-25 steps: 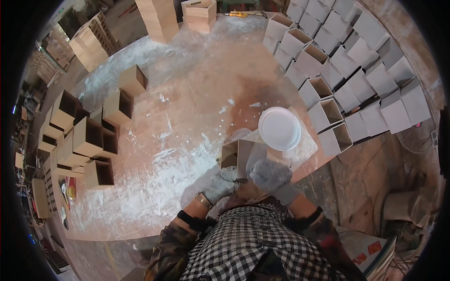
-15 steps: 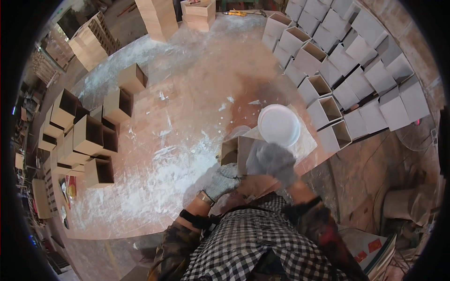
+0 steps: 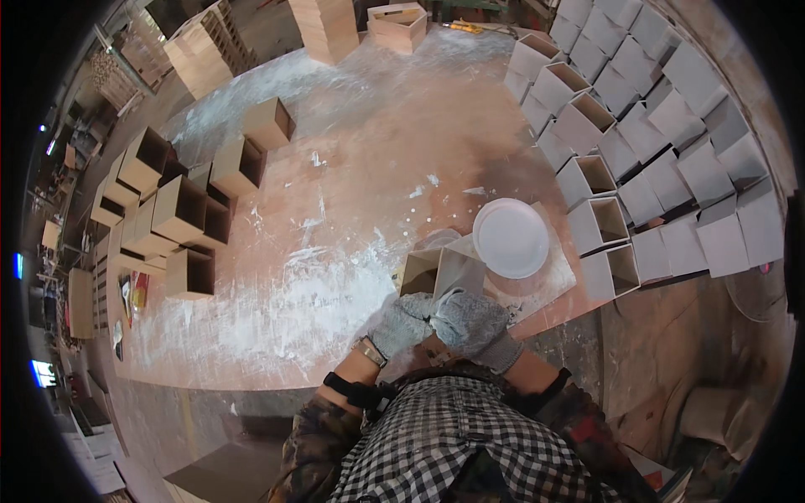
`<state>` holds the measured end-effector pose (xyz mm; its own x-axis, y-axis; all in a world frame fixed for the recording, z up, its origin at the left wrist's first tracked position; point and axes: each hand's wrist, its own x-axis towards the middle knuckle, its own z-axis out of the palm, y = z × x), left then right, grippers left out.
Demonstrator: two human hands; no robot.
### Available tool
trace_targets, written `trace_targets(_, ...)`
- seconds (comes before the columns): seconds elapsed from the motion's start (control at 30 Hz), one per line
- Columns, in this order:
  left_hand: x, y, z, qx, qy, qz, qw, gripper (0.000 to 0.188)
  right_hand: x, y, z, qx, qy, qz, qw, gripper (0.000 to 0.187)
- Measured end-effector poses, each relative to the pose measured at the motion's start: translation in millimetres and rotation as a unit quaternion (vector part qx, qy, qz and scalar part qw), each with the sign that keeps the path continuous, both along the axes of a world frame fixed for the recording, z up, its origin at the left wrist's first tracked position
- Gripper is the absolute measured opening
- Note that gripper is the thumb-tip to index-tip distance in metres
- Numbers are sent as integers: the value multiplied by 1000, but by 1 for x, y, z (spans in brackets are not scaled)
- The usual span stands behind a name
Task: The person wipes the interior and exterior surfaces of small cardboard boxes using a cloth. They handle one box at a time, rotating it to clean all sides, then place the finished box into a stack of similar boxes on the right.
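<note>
At the worktop (image 3: 251, 356), my left hand (image 3: 401, 325) grips a box (image 3: 461, 270); my right hand (image 3: 471, 323) is just beside, its grip I cannot tell.

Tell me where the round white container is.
In the head view, the container sits right of centre on a pale sheet, beyond the right hand, between the open box and the whitish boxes.

No legible words, labels, brands, numbers or signs anywhere in view, near or far.

White-smeared worktable (image 3: 360, 159) and stacked boxes (image 3: 641, 199) show a workshop.
</note>
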<state>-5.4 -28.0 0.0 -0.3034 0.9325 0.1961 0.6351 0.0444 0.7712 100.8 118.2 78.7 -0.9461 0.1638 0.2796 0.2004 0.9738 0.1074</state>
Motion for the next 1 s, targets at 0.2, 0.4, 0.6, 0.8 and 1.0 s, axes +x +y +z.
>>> trace_targets(0.2,4,16,27,-115,20,-13,993,26,-26,65,-37,-242,14,-11,970,24)
trace_targets(0.4,15,10,36,-142,16,9,990,32,4,15,-3,-129,80,186,971,18)
trace_targets(0.6,15,26,39,-156,42,-12,987,32,-41,73,-10,-166,98,107,975,15)
trace_targets(0.8,21,12,29,-91,51,17,994,27,-5,7,19,-142,-183,48,972,14)
trace_targets(1.0,18,22,28,-124,27,-5,992,27,-19,42,25,-129,-67,108,983,16)
